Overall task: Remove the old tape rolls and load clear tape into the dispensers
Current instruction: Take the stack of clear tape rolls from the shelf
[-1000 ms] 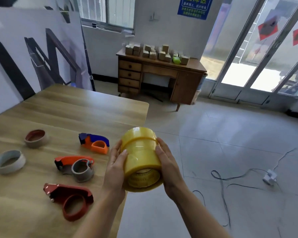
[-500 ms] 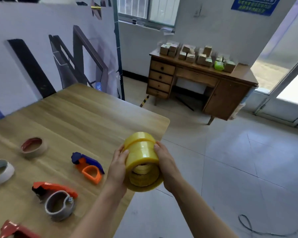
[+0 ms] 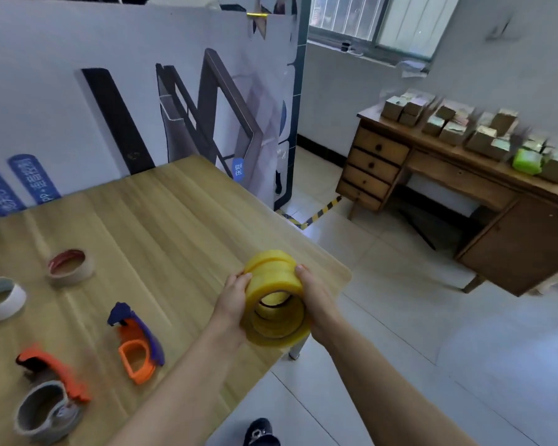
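The white printed board (image 3: 45, 91) behind the tabletop (image 3: 174, 220) carries two slanted blue labels (image 3: 33, 178) at its lower left with white Chinese characters. On the right-hand one the letters "PP" can be made out, and the rest is too blurred to read. A smaller blue tag (image 3: 238, 169) further right on the board also bears white characters, which are unreadable.

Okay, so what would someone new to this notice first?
The yellow stack of tape rolls, gripped between the left hand and right hand over the right edge of the wooden table. Next, the orange-and-blue dispenser to its left, and the orange dispenser with a grey roll at lower left.
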### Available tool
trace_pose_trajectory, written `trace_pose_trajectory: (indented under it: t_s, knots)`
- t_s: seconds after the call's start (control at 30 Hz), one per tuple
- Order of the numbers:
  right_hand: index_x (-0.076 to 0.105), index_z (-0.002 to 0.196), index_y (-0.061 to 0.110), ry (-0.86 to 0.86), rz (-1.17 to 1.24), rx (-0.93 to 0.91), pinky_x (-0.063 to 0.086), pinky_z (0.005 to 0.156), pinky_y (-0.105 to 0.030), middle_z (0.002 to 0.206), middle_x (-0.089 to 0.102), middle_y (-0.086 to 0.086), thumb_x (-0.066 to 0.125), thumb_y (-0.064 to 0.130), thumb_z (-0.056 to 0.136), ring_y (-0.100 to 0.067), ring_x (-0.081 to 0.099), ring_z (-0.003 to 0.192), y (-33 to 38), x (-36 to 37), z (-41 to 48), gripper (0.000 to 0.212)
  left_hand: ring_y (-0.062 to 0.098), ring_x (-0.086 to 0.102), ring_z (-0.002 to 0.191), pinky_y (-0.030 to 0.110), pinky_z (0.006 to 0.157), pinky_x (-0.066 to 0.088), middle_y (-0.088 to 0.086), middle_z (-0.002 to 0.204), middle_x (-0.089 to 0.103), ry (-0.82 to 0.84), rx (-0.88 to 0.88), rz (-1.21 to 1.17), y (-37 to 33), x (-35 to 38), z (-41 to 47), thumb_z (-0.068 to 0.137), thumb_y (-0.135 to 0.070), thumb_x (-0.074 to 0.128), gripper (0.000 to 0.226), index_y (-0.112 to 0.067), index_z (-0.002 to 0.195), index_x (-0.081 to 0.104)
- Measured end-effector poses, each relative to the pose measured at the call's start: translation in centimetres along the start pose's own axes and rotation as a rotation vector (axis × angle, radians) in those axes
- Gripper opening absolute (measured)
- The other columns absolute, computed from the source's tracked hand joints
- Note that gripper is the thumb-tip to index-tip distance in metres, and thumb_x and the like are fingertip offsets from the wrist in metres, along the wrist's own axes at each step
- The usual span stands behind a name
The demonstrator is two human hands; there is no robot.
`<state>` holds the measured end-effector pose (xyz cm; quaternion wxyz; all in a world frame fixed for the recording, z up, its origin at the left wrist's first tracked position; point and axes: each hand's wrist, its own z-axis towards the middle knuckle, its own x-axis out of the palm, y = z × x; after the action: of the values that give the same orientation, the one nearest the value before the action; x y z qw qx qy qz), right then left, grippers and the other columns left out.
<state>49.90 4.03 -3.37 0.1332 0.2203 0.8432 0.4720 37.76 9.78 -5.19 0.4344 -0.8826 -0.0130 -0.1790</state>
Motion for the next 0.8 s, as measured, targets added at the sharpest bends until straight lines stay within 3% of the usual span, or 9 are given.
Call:
trace_pose_trajectory:
  t_s: [0.1,0.17,0.27,0.37,0.43,0.57,0.63,0.7,0.8]
  knots:
    - [0.051,0.126,0.020,0.020,-0.057,0.037,0.044,0.094,-0.039,0.124,0.056,-0.010,0.039,0.043,0.100,-0.024,0.055,0.107,1.7,-1.1,4.1,0.036,0.033,0.059,0.111,0.048,0.096,0.049,0.016,0.124,0.059,-0.052,-0.050,0.002,-0.4,1.8,3.9,0.088,-0.035,0.056,0.047,-0.023,0.133,0.050]
    - [0.053,0.123,0.019,0.016,-0.088,0.052,0.043,0.091,-0.037,0.119,0.058,-0.009,0.040,0.044,0.100,-0.024,0.056,0.106,2.4,-1.6,7.3,0.037,0.033,0.060,0.111,0.048,0.096,0.049,0.016,0.125,0.061,-0.076,-0.123,-0.028,-0.3,2.7,7.1,0.079,-0.042,0.059,0.057,-0.021,0.132,0.053]
    - [0.050,0.133,0.019,0.043,-0.123,0.118,0.042,0.097,-0.037,0.126,0.056,-0.006,0.041,0.049,0.098,-0.024,0.054,0.115,3.7,-1.8,11.7,0.046,0.033,0.062,0.105,0.039,0.085,0.052,0.019,0.117,0.065,-0.129,-0.206,-0.054,-0.9,4.0,11.0,0.092,-0.037,0.051,0.041,-0.014,0.125,0.057]
    - [0.043,0.141,0.015,0.084,-0.175,0.218,0.038,0.106,-0.039,0.138,0.051,-0.010,0.037,0.053,0.099,-0.028,0.048,0.127,5.1,-2.0,15.4,0.058,0.032,0.063,0.098,0.042,0.090,0.051,0.017,0.099,0.068,-0.153,-0.278,-0.067,-1.4,5.0,14.1,0.094,-0.034,0.050,0.040,-0.004,0.118,0.062]
    - [0.040,0.143,0.012,0.117,-0.198,0.255,0.035,0.109,-0.040,0.144,0.046,-0.011,0.033,0.056,0.098,-0.029,0.044,0.133,5.6,-2.1,17.9,0.063,0.031,0.062,0.089,0.040,0.086,0.051,0.015,0.085,0.066,-0.193,-0.320,-0.079,-1.8,5.5,16.0,0.094,-0.032,0.051,0.033,-0.005,0.108,0.064]
    - [0.033,0.148,0.014,0.171,-0.214,0.329,0.034,0.112,-0.048,0.151,0.040,-0.014,0.035,0.067,0.091,-0.032,0.042,0.135,5.8,-1.8,21.9,0.078,0.032,0.065,0.091,0.044,0.086,0.051,0.021,0.100,0.070,-0.218,-0.465,-0.111,-2.5,6.3,18.6,0.093,-0.033,0.051,0.035,-0.003,0.100,0.069]
    - [0.033,0.149,0.017,0.189,-0.222,0.357,0.039,0.109,-0.051,0.148,0.044,-0.015,0.040,0.079,0.080,-0.033,0.048,0.130,5.7,-1.5,23.3,0.092,0.032,0.064,0.086,0.044,0.087,0.050,0.021,0.093,0.070,-0.241,-0.511,-0.112,-3.0,6.5,19.3,0.092,-0.032,0.054,0.034,-0.003,0.094,0.070]
    - [0.035,0.148,0.020,0.228,-0.246,0.404,0.043,0.103,-0.055,0.143,0.048,-0.016,0.043,0.091,0.062,-0.036,0.053,0.124,6.2,-1.3,24.4,0.111,0.035,0.064,0.092,0.048,0.092,0.049,0.019,0.092,0.070,-0.273,-0.551,-0.099,-3.5,6.7,20.3,0.085,-0.037,0.061,0.035,-0.006,0.099,0.071]
    - [0.037,0.144,0.020,0.217,-0.368,0.477,0.045,0.100,-0.057,0.144,0.047,-0.016,0.032,0.090,0.071,-0.040,0.050,0.126,7.8,-1.2,25.3,0.100,0.038,0.058,0.109,0.054,0.102,0.040,0.016,0.107,0.067,-0.336,-0.609,-0.080,-4.4,7.0,21.4,0.082,-0.054,0.059,0.051,-0.013,0.112,0.065]
